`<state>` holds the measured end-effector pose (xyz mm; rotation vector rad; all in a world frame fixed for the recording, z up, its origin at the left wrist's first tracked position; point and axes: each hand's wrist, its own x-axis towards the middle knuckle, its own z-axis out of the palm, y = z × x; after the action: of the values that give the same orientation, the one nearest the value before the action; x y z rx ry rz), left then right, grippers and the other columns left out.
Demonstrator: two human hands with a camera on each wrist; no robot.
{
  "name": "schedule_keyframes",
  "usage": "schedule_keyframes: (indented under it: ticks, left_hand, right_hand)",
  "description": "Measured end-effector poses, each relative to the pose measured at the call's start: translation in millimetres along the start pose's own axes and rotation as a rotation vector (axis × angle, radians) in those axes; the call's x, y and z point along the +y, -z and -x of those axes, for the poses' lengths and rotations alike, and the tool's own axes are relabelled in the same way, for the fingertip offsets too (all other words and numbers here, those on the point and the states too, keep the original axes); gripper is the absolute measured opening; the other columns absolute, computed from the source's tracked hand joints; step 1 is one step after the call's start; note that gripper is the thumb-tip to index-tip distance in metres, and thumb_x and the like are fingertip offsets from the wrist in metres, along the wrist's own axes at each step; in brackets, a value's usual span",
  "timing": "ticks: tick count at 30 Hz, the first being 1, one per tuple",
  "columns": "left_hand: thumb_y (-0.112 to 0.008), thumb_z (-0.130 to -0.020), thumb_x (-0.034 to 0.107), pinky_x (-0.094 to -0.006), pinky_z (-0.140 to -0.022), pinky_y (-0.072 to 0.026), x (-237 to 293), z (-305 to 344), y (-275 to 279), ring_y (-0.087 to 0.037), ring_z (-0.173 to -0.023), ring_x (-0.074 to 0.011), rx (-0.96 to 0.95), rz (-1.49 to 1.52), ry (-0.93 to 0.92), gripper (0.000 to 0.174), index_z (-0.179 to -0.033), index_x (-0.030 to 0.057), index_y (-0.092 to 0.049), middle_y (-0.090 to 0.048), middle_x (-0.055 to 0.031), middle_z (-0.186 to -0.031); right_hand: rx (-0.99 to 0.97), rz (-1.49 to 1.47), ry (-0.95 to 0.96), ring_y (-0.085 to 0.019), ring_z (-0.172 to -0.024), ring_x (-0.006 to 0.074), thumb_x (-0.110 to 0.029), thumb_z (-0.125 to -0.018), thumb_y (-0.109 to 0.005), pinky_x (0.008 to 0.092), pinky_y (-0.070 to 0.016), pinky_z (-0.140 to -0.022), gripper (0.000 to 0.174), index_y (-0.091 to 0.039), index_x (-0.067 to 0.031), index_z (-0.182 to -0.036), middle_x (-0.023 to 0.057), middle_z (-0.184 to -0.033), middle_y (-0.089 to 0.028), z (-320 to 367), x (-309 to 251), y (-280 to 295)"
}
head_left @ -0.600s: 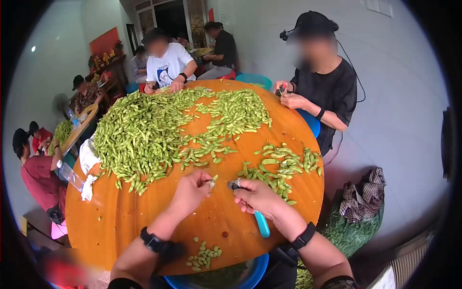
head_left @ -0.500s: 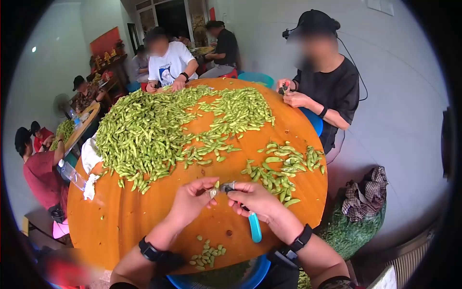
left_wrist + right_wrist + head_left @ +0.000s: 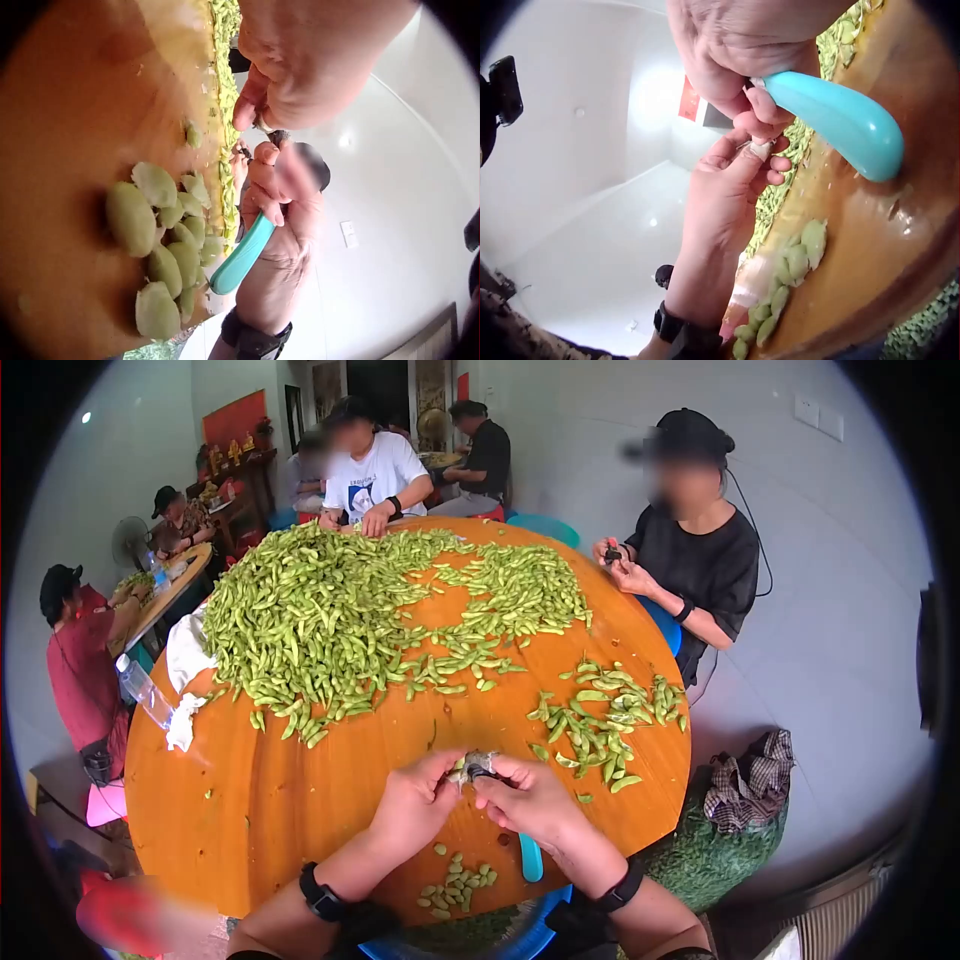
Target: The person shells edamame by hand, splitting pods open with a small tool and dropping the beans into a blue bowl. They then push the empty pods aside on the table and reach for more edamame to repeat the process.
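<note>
My left hand point(image 3: 412, 805) pinches a soybean pod point(image 3: 460, 766) between thumb and fingers, low over the table. Right against it, my right hand point(image 3: 540, 797) grips a tool with a turquoise handle point(image 3: 531, 858). The tool's dark head meets the pod, and fingers cover most of both. In the right wrist view, the turquoise handle point(image 3: 840, 120) juts out below the palm. Shelled green beans point(image 3: 458, 885) lie in a small heap near the table edge, seen large in the left wrist view as pale beans point(image 3: 165, 240).
A big mound of pods point(image 3: 300, 620) covers the far left of the round table point(image 3: 200, 810); a smaller pod group point(image 3: 600, 725) lies right. A blue basin point(image 3: 545, 922) sits below the near edge. A person in black point(image 3: 700, 560) sits at right; a bottle point(image 3: 145, 690) stands left.
My hands have come together, and the tool's head now meets the pod in the left hand. The view has shifted slightly.
</note>
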<state>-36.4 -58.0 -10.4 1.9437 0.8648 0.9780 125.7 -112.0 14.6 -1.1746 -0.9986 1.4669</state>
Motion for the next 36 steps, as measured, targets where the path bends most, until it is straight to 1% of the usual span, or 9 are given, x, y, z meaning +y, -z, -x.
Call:
schedule_keyframes:
  ticks: [11,20,23,25,26,31,33,34,36]
  left_hand:
    - [-0.048,-0.092,-0.004,-0.0257,-0.071,-0.0530,-22.7,-13.0,11.6,-0.064,-0.078,-0.0133,-0.130,0.492,0.108,0.022,-0.112,-0.0018,-0.057,-0.065,-0.0069,-0.095]
    - [-0.049,-0.095,0.005,-0.0290,-0.072,-0.0542,-33.2,-19.9,18.3,-0.066,-0.079,-0.0198,-0.239,0.899,0.407,0.023,-0.116,-0.0010,-0.055,-0.065,-0.0118,-0.100]
    - [-0.051,-0.094,0.004,-0.0272,-0.070,-0.0536,-29.4,-18.0,9.6,-0.065,-0.077,-0.0165,-0.161,0.872,0.412,0.024,-0.117,-0.0002,-0.055,-0.065,-0.0103,-0.097]
    - [-0.053,-0.093,0.002,-0.0246,-0.067,-0.0526,-29.5,-13.4,5.3,-0.062,-0.074,-0.0117,-0.100,0.518,0.185,0.026,-0.119,0.0010,-0.055,-0.064,-0.0071,-0.093]
    - [-0.053,-0.092,-0.001,-0.0232,-0.065,-0.0517,-27.0,-12.7,4.9,-0.060,-0.071,-0.0084,-0.106,0.443,0.218,0.029,-0.121,0.0020,-0.054,-0.062,-0.0044,-0.090]
    - [-0.051,-0.090,-0.005,-0.0242,-0.064,-0.0512,-24.6,-8.9,4.3,-0.061,-0.073,-0.0099,-0.114,0.330,0.085,0.037,-0.127,0.0006,-0.051,-0.064,-0.0047,-0.094]
    - [-0.052,-0.085,-0.006,-0.0334,-0.066,-0.0532,-13.7,-8.4,7.4,-0.065,-0.074,-0.0245,-0.110,-0.030,-0.099,0.044,-0.129,0.0023,-0.049,-0.062,-0.0157,-0.099]
    - [-0.052,-0.085,-0.006,-0.0334,-0.066,-0.0532,-13.4,-8.2,8.0,-0.065,-0.074,-0.0245,-0.111,-0.027,-0.101,0.044,-0.129,0.0023,-0.049,-0.062,-0.0157,-0.099]
    - [-0.053,-0.083,-0.005,-0.0415,-0.070,-0.0528,-17.0,-7.0,8.4,-0.063,-0.082,-0.0378,-0.101,-0.176,-0.179,0.049,-0.131,0.0020,-0.046,-0.058,-0.0226,-0.107]
  right_hand:
    - [0.038,-0.151,0.004,-0.042,-0.048,0.0017,-0.007,-0.092,-0.055,0.0163,-0.0275,-0.039,0.013,-0.064,-0.0059,-0.102,-0.0026,-0.070,-0.055,-15.9,11.7,3.2]
    - [-0.072,-0.153,-0.161,-0.043,-0.048,0.0020,-0.010,-0.092,-0.056,0.0170,-0.0283,-0.041,0.012,-0.065,-0.0061,-0.098,-0.0028,-0.070,-0.055,-21.5,4.6,17.8]
    - [0.053,-0.029,-0.071,-0.043,-0.049,0.0022,-0.010,-0.091,-0.057,0.0171,-0.0294,-0.041,0.012,-0.065,-0.0066,-0.099,-0.0024,-0.070,-0.055,-19.5,4.8,6.7]
    - [0.084,0.031,0.007,-0.046,-0.050,0.0028,-0.008,-0.091,-0.056,0.0162,-0.0321,-0.042,0.012,-0.064,-0.0050,-0.100,-0.0025,-0.070,-0.057,-17.7,5.8,0.5]
    - [0.084,0.010,0.034,-0.047,-0.051,0.0024,-0.007,-0.091,-0.056,0.0162,-0.0324,-0.041,0.012,-0.064,-0.0050,-0.100,-0.0026,-0.070,-0.057,-17.2,6.5,-1.6]
    - [0.135,-0.005,0.057,-0.046,-0.049,0.0028,-0.007,-0.092,-0.056,0.0160,-0.0312,-0.040,0.012,-0.064,-0.0048,-0.100,-0.0016,-0.071,-0.059,-10.1,-1.6,-7.7]
    - [0.166,0.033,0.030,-0.048,-0.049,0.0028,-0.008,-0.092,-0.056,0.0158,-0.0305,-0.040,0.010,-0.064,-0.0042,-0.097,-0.0008,-0.072,-0.060,-6.9,-2.2,-8.4]
    - [0.169,0.035,0.031,-0.048,-0.049,0.0028,-0.008,-0.092,-0.056,0.0158,-0.0305,-0.040,0.010,-0.064,-0.0042,-0.097,-0.0008,-0.072,-0.060,-5.1,-1.4,-9.0]
    - [0.136,0.049,-0.014,-0.049,-0.049,0.0024,-0.009,-0.092,-0.056,0.0157,-0.0300,-0.039,0.010,-0.064,-0.0037,-0.093,-0.0003,-0.073,-0.062,-1.6,1.1,-10.9]
